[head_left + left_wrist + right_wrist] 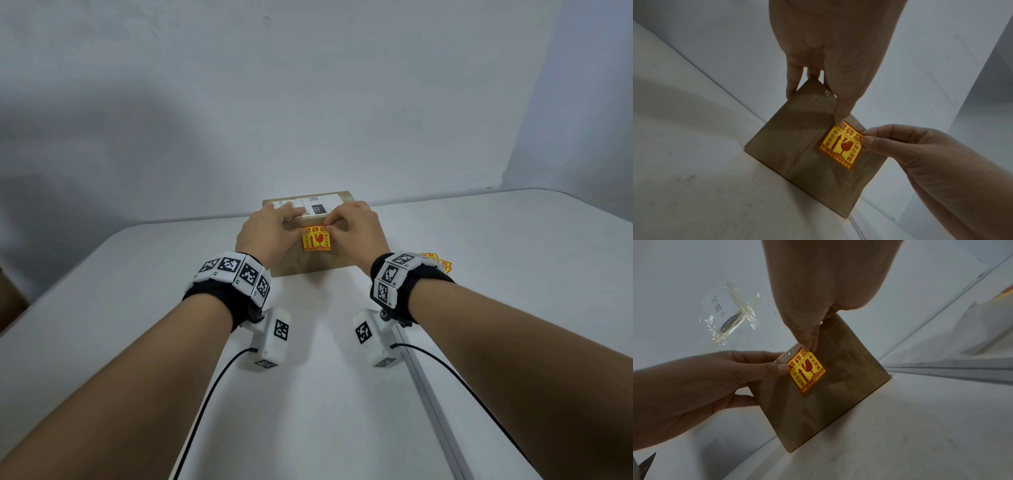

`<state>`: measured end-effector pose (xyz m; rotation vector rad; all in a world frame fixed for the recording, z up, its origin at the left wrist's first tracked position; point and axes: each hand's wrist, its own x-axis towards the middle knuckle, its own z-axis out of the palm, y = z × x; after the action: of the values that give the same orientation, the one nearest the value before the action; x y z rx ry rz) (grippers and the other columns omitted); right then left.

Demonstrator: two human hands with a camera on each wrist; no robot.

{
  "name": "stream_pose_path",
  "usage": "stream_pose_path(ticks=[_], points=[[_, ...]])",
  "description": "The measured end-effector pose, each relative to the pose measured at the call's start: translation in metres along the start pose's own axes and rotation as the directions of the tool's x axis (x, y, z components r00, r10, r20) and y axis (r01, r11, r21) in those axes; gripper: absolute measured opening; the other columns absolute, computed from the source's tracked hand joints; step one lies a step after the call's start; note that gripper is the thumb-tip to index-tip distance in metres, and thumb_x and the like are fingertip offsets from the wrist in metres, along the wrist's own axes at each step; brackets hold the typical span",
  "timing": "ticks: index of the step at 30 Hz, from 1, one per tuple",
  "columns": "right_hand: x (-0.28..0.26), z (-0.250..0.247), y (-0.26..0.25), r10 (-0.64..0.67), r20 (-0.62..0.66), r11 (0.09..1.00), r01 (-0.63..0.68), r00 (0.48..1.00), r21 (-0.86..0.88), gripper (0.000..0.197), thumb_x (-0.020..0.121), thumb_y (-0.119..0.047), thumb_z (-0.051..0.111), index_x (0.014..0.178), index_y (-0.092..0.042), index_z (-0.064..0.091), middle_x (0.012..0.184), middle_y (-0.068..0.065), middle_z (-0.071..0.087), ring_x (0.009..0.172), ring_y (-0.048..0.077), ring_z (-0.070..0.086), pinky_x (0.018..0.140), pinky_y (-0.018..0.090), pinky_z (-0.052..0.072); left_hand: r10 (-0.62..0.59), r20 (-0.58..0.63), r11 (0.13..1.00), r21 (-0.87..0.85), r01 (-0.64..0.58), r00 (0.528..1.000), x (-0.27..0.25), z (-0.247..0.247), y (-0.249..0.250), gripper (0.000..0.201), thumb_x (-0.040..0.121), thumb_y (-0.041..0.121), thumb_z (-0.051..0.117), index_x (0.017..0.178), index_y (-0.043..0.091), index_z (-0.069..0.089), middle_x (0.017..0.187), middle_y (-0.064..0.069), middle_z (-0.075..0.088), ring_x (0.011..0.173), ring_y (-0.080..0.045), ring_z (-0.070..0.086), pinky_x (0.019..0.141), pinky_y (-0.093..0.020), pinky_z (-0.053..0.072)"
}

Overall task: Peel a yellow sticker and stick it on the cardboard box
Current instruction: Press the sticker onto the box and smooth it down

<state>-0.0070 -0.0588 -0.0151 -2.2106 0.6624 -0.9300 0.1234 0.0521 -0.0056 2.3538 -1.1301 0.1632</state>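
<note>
A brown cardboard box (308, 265) stands on the white table (137, 308), with a white shipping label (315, 205) on top. A yellow sticker (317, 241) with red print lies against its near face, also seen in the left wrist view (842, 146) and the right wrist view (807, 373). My left hand (294, 221) grips the box's top, its thumb (839, 120) pressing the sticker's upper left corner. My right hand (334, 228) pinches the sticker's upper right corner between thumb and finger (807, 344). The sticker's lower part looks flat on the cardboard (789, 138).
More yellow stickers (438, 262) lie on the table just right of the box, partly hidden by my right wrist. A metal rail (431, 387) runs along the table under my right forearm. A wall stands close behind the box. A brown object (10, 301) sits at the far left.
</note>
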Motion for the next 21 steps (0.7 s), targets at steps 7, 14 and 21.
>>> stream_pose_path(ticks=[7, 14, 21], points=[[0.001, 0.001, 0.002, -0.032, 0.003, 0.999, 0.032, 0.999, -0.043, 0.018, 0.081, -0.007, 0.06, 0.092, -0.013, 0.074, 0.113, 0.006, 0.058, 0.111, 0.011, 0.051, 0.085, 0.011, 0.033, -0.018, -0.021, 1.0, 0.011, 0.019, 1.0, -0.002, 0.0, 0.004, 0.044, 0.084, 0.045, 0.06, 0.127, 0.045, 0.056, 0.142, 0.006, 0.049, 0.124, -0.025, 0.051, 0.099, -0.039, 0.043], [0.001, 0.0, 0.006, -0.042, 0.014, 0.998, 0.043, 0.999, -0.054, 0.018, 0.082, -0.008, 0.06, 0.095, -0.013, 0.072, 0.108, 0.0, 0.053, 0.097, 0.0, 0.042, 0.08, 0.008, 0.029, -0.031, -0.022, 0.999, 0.005, 0.031, 0.999, -0.003, 0.001, 0.005, 0.043, 0.083, 0.045, 0.059, 0.126, 0.046, 0.056, 0.142, 0.008, 0.049, 0.123, -0.023, 0.052, 0.097, -0.037, 0.043], [0.002, -0.009, 0.005, -0.068, 0.034, 0.996, 0.07, 0.997, -0.051, 0.019, 0.082, -0.012, 0.058, 0.099, -0.015, 0.064, 0.099, 0.004, 0.067, 0.092, 0.011, 0.054, 0.074, 0.016, 0.038, -0.03, -0.019, 1.0, 0.0, 0.03, 0.999, -0.003, 0.0, 0.005, 0.042, 0.084, 0.044, 0.059, 0.126, 0.046, 0.056, 0.143, 0.009, 0.048, 0.124, -0.023, 0.051, 0.099, -0.038, 0.043]])
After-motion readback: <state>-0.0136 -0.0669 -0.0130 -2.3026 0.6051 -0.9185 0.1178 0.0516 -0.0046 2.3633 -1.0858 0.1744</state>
